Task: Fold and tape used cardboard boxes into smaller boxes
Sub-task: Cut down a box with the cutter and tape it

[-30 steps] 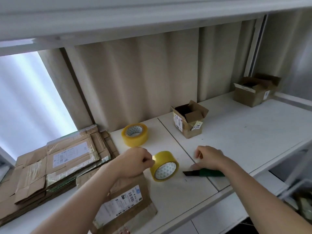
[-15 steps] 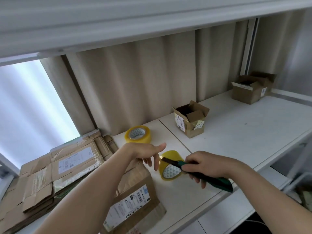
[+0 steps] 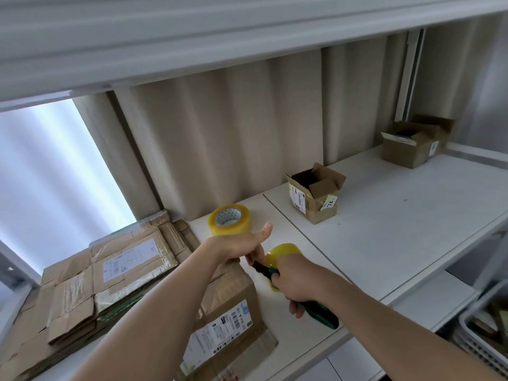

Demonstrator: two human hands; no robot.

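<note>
The right hand (image 3: 295, 280) has snatched the green cutter (image 3: 320, 314) off the shelf and grips it, blade toward the tape roll (image 3: 284, 250) at its twelve o'clock, left hand (image 3: 239, 246) loosely open above, used box (image 3: 228, 320) at seven o'clock — cutting looks next.

A single head-worn wide-angle view looks forward and down from close above the white bench (image 3: 398, 229), facing the curtained back wall (image 3: 233, 138). Both forearms reach in from the bottom edge, and an overhead shelf (image 3: 220, 37) crosses the top of the view.
</note>
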